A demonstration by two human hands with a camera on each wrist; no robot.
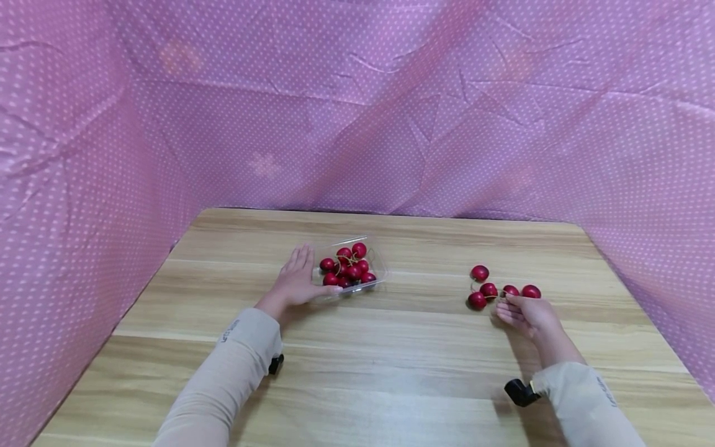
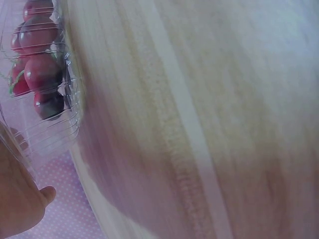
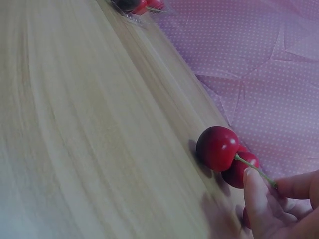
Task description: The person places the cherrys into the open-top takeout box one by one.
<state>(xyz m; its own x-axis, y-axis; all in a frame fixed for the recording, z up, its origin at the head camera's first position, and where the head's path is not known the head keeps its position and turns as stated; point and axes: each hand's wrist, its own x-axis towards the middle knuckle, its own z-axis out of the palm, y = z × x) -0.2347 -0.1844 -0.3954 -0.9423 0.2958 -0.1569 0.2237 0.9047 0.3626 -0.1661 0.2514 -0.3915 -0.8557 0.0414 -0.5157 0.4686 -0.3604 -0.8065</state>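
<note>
My left hand lies with straight fingers along the left side of a clear plastic box, its thumb at the front rim. Inside the box is a pile of red cherries with green stems; the left wrist view shows several cherries through the ribbed wall. Over on the right, my right hand pinches the green stem of a cherry between thumb and forefinger. Close to this hand are other loose cherries, one partly hidden behind its fingertips.
Box and loose cherries stand apart on a wooden table with light grain. Pink dotted cloth hangs behind the table and along both sides. A small black camera sits at the right wrist.
</note>
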